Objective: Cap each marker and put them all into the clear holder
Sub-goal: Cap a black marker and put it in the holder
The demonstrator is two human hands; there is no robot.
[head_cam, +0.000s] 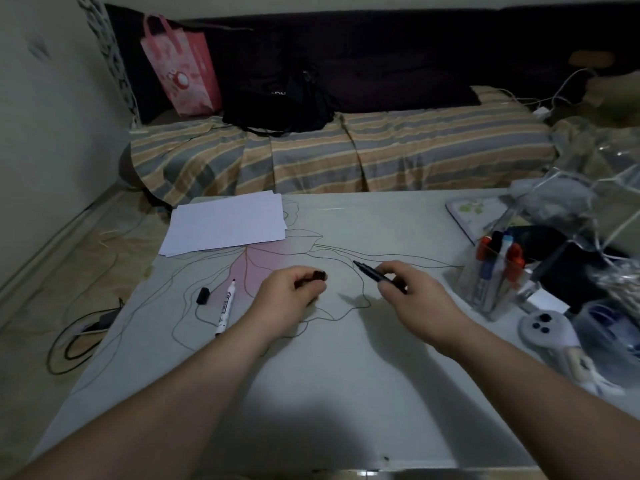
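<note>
Beside the pale table [346, 393] with its pink flower drawing [256, 265] sits a bed cover [381, 150] with orange and grey stripes, a pink bag [183, 71] above it, and white paper [227, 223] on the table.

Two forearms enter from the lower edge of the frame, both bare from elbow to wrist; no sleeve, cuff or glove covers them. Left hand [291, 296]: bare, no ring, watch or band visible on hand or wrist. Right hand [412, 292]: bare, likewise unadorned. Fingers [393, 271] uncovered. Dim lighting; nail detail cannot be made out.
</note>
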